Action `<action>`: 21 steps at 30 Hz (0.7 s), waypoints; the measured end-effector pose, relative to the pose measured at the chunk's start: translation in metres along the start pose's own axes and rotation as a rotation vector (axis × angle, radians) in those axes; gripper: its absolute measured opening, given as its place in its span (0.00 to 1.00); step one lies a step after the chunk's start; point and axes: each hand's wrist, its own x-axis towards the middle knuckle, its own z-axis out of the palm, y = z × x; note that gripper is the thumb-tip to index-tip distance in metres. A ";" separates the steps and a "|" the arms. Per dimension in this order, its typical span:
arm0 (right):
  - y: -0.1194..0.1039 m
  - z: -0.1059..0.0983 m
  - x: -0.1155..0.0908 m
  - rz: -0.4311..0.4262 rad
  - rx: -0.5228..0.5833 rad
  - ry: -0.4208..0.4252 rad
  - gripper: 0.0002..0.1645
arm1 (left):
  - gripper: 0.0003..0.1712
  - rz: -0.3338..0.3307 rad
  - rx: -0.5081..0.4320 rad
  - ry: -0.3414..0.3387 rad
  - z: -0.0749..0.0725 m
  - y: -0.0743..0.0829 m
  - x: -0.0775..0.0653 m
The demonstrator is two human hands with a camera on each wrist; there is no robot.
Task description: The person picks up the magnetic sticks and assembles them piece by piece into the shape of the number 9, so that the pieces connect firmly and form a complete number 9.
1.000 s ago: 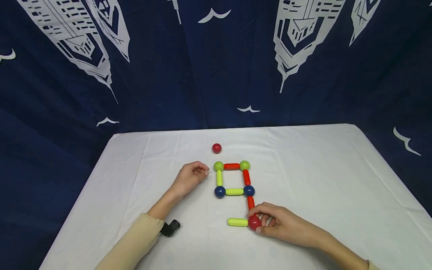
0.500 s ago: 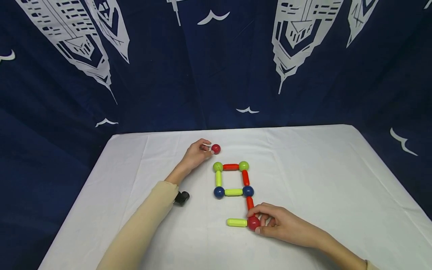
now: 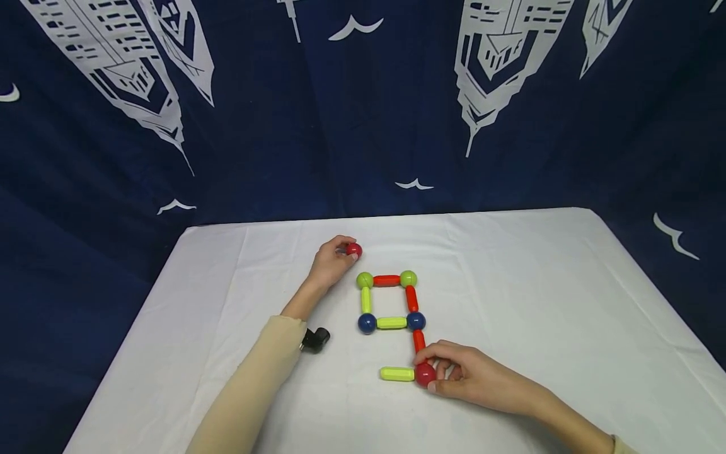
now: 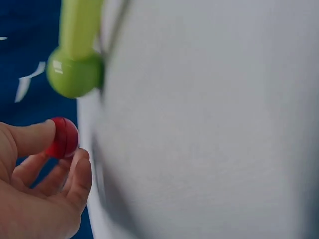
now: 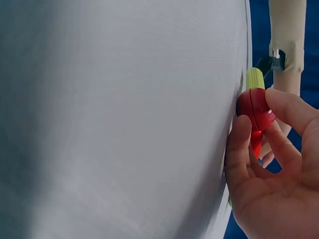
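My left hand [image 3: 331, 261] pinches a loose red ball [image 3: 354, 250] between thumb and fingers, just beyond the upper left corner of a ball-and-rod figure. In the left wrist view the same red ball [image 4: 64, 138] sits at the thumb tip, near a green ball [image 4: 75, 73]. My right hand [image 3: 467, 375] grips the red ball [image 3: 425, 374] at the figure's lower end. From that ball a yellow-green rod [image 3: 397, 374] points left and a red rod [image 3: 419, 341] runs up to a blue ball [image 3: 416, 321]. Above it, rods and balls form a closed square.
The square has green balls [image 3: 408, 279] on its far corners and another blue ball [image 3: 367, 323] at near left. A black wrist camera [image 3: 316, 340] juts from the left sleeve. Behind the white table [image 3: 539, 271] hangs a navy printed cloth [image 3: 340, 126].
My left hand has moved away from me to the loose red ball, taken hold of it and shifted it slightly left. The right hand stays on the lower red ball.
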 end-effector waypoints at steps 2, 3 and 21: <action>0.000 0.000 0.001 0.002 -0.006 0.000 0.20 | 0.20 -0.004 -0.055 0.028 -0.006 0.002 -0.010; -0.001 0.000 0.002 0.003 -0.007 0.000 0.20 | 0.20 0.003 -0.075 0.037 -0.009 0.003 -0.015; 0.002 0.001 0.004 0.005 0.004 -0.005 0.21 | 0.20 0.116 -0.151 -0.080 -0.030 0.025 -0.141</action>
